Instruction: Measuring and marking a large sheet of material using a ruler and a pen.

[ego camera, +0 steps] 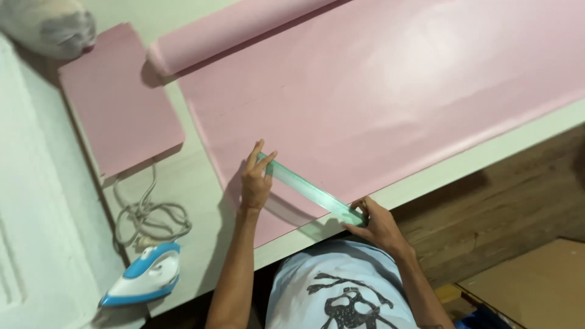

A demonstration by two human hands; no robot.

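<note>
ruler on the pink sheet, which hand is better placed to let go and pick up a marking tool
Probably the right hand: it pinches only the ruler end at the table edge. The left hand presses the far end onto the pink sheet.

White table (201, 183) runs across the room, and pink sheet material (378, 91) is spread flat over most of it, its roll (225, 30) at the far end. Folded pink stack (119, 97), coiled cord (149, 216), blue-and-white iron (146, 277) alongside.
</note>
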